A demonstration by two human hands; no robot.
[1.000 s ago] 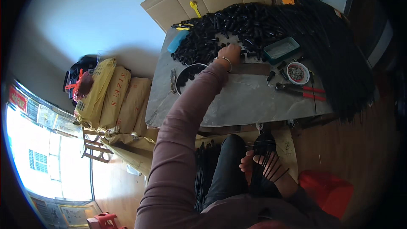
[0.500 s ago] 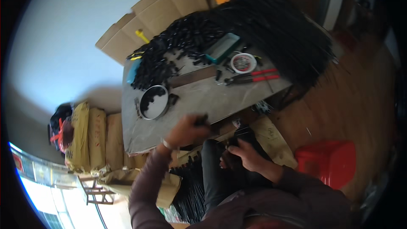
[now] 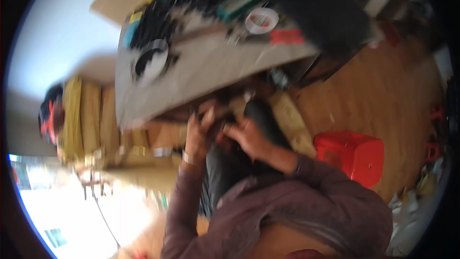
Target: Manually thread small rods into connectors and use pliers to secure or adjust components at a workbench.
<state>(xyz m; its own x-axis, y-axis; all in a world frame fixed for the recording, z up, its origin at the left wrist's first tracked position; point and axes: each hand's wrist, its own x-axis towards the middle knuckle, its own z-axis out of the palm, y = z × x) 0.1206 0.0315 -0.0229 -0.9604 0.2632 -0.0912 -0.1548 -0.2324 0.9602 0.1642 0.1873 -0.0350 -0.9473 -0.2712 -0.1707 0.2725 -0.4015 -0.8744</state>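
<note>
- Far left of the fingers, well apart: yellow sacks (image 3: 79, 115) stacked by the wall, a red-and-black bundle (image 3: 48, 117) at their outer edge. Bright window glare lower left.
- Above-left of the fingers: grey table (image 3: 201, 72), its near edge running just over the hands. On it a black-and-white round dish (image 3: 151, 60), w/ black pieces heaped behind it.
- Left hand (image 3: 197, 132): raised in front of the lap, pale band at the wrist, fingers (image 3: 207, 114) curled toward the dark bundle (image 3: 239, 115). Touching it at its left side as far as blur allows; can't tell if fingers are clamped or just resting.
- Dark bundle: sits between both hands, just under the table edge, over the dark trousers (image 3: 225, 172). Shape smeared by motion; no detail readable.
- Right hand (image 3: 249, 136): just right of the left hand, nearly touching it, fingers bent onto the bundle from below-right. Grip also can't be told — too blurred.
- Above-right of the fingers, on the table: green box (image 3: 238, 2), white tape roll (image 3: 261, 20), red-handled tool (image 3: 286, 36), big black heap (image 3: 316, 9) spilling past the far edge.
- Right of the fingers: tan cardboard strip (image 3: 290, 120) near the knee, then open wood floor (image 3: 378, 96) — most free room here.
- Lower right: red plastic stool (image 3: 354, 156), well apart from the hands; clutter at the far right rim.
</note>
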